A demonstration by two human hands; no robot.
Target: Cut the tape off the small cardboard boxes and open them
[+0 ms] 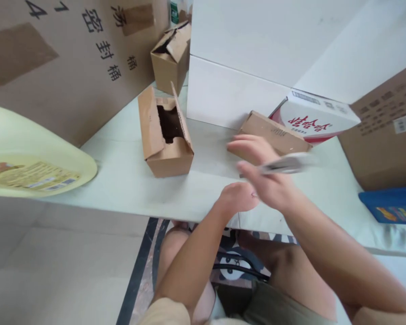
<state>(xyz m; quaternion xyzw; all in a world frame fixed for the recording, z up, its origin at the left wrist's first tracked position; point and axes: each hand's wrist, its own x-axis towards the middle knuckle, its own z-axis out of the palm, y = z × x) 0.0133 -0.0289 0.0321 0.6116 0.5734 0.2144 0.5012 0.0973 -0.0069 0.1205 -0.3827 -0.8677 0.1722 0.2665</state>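
Observation:
My right hand (269,174) is over the right part of the pale green-covered surface (122,158). It holds a pale grey, elongated thing (289,163) against the thumb side, too smeared by motion to name. Just below and to the left, my left hand (239,197) is curled closed at the surface's front edge. A small pinkish spot shows beside its fingers, but what they hold is hidden. Behind my right hand lies a flat brown cardboard box (270,131), partly covered by it. An open cardboard box (169,155) stands to the left of both hands, its flaps raised.
A second small carton (171,67) stands at the back beside a large printed carton (71,76). A yellow bottle (37,158) fills the left edge. White boxes (237,90), a red-and-white box (318,117) and a blue package (392,205) are behind and to the right.

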